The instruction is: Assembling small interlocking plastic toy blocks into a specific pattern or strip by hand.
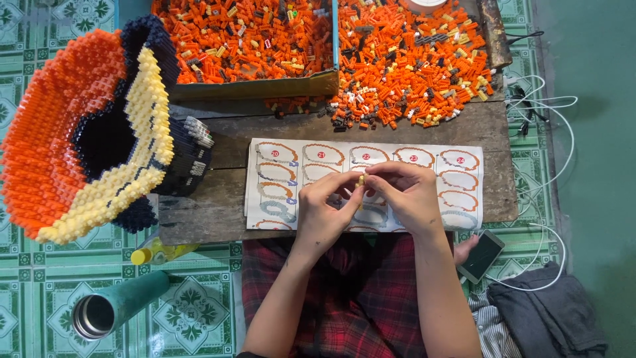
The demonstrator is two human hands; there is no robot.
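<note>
Nearest me, both forearms rise over the red plaid lap to meet above the instruction sheet. I see a small yellow brick piece pinched between the two hands, standing roughly upright, though it is too small to be sure. My left hand closes on it from the left, my right hand from the right, fingertips touching. Far off lies the orange brick pile; the big orange-and-yellow brick model stands left.

White instruction sheet on table; dark phone screen on floor.
</note>
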